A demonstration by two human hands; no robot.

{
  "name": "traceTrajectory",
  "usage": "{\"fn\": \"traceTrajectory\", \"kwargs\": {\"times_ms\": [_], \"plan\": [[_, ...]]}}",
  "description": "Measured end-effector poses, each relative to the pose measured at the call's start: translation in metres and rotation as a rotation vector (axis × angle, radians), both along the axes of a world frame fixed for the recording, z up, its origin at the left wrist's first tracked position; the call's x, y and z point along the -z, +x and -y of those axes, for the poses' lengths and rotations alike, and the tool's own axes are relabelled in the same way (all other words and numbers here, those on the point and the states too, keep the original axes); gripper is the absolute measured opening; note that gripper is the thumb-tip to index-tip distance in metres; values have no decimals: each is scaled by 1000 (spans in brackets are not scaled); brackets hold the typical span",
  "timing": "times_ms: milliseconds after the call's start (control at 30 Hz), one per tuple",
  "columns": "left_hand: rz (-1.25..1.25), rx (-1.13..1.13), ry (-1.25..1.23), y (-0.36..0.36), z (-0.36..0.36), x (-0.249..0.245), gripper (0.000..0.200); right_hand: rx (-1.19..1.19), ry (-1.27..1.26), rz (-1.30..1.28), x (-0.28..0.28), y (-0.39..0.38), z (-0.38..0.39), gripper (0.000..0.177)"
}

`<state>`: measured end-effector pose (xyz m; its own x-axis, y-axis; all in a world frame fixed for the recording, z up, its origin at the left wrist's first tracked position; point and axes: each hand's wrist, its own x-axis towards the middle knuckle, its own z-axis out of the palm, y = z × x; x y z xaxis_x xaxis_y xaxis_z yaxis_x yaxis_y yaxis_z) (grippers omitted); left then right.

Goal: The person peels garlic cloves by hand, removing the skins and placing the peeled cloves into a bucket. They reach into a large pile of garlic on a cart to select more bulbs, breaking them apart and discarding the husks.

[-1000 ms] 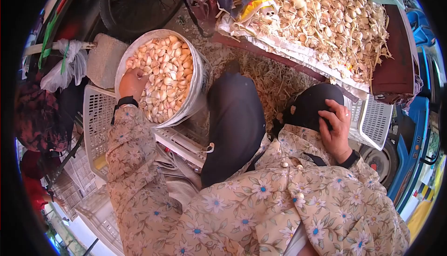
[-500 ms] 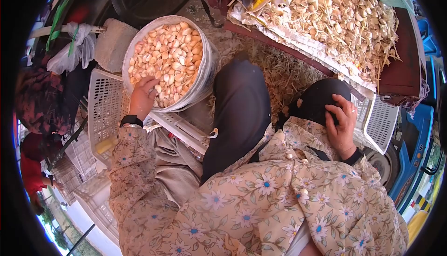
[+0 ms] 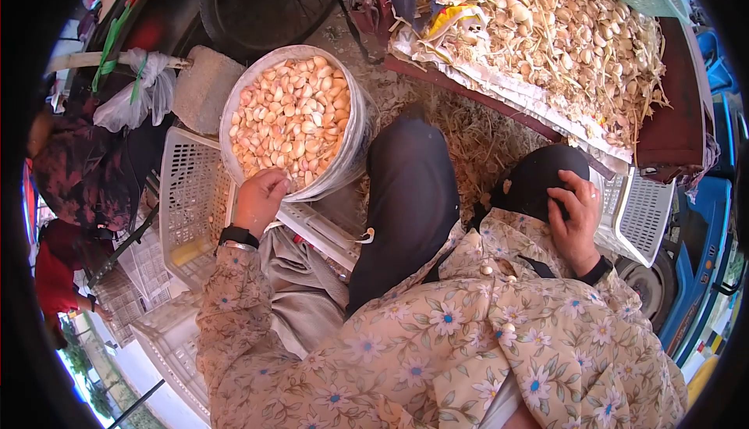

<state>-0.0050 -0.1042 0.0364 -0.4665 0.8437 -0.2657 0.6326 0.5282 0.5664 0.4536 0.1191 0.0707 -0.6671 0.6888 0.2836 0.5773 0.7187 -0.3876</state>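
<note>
Husks and dry stalks (image 3: 449, 144) litter the ground between a dark red table (image 3: 672, 117) at the far right and a round white bucket (image 3: 227, 128) at the left. Loose garlic, a broad heap (image 3: 546, 46) mixed with skins and stems, covers the table. Separated garlic cloves (image 3: 292, 121) fill the bucket nearly to its rim. Just beyond it to the left sits a rough grey block (image 3: 207, 89), with a clear plastic bag (image 3: 134, 93) hanging from a pole (image 3: 78, 62) near it.

At the bucket's near rim is the left hand (image 3: 261, 204), its fingers bent and thumb drawn in close to them; whether a clove is pinched there cannot be told. Below it, a white slatted crate (image 3: 187, 187) stands just left of the bucket.

Over on the right knee (image 3: 530, 175) rests the right hand (image 3: 576, 222), half open with fingers loosely curved, with nothing visible in its grasp. Another white crate (image 3: 641, 218) lies just right of that hand. Someone in red (image 3: 66, 265) shows at the left edge.
</note>
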Motion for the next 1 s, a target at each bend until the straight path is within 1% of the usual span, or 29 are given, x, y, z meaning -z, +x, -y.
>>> {"fn": "traceTrajectory", "kwargs": {"times_ms": [100,133,233,267,333,367,400,433,467,500,533,567,600,633,700,767,800,833,900,967,1000], "plan": [[-173,-89,221,20,-16,16,13,0,8,-4,1,1,0,17],[-215,-55,266,29,-27,14,19,2,5,-7,1,1,-1,17],[-169,-11,310,47,-54,25,26,3,-14,-3,-4,0,1,17],[-358,146,190,40,-57,32,33,-43,-37,-19,-5,0,0,18],[-376,101,183,34,-56,34,36,-57,-58,-37,-4,9,-7,18],[-292,108,130,23,-53,38,39,-39,-81,-79,-5,12,-13,20],[-439,191,25,16,-49,30,41,-32,-102,-121,-11,14,-22,19],[-543,203,44,6,-42,34,42,-31,-84,-121,-15,17,-36,18],[-556,164,75,-13,-32,48,41,4,-48,-149,-15,18,-52,18],[-454,138,31,-23,-28,43,39,39,-52,-183,-16,19,-68,18],[-461,111,20,-36,-21,51,36,57,-43,-199,-14,21,-87,19],[-485,107,40,-48,-14,61,33,124,-93,-199,-11,23,-104,21],[-239,-99,-92,-7,-39,14,30,167,-3,-192,-6,23,-121,23],[-297,-92,23,8,-52,8,30,188,-30,-170,-5,24,-138,23],[-399,-92,248,27,-68,2,29,201,78,-218,-8,14,-165,23],[-214,-18,424,82,-114,-38,28,282,-1,-204,-13,-2,-179,24],[-24,14,516,104,-137,-46,27,321,-37,-195,-16,-9,-187,24],[171,41,606,127,-159,-53,25,259,89,-272,-1,-17,-200,23],[509,70,581,178,-205,-75,23,290,11,-161,1,-36,-212,19],[550,120,630,191,-232,-71,25,231,48,-253,9,-56,-221,16],[650,160,589,209,-258,-76,25,202,65,-298,12,-67,-224,15]]}}
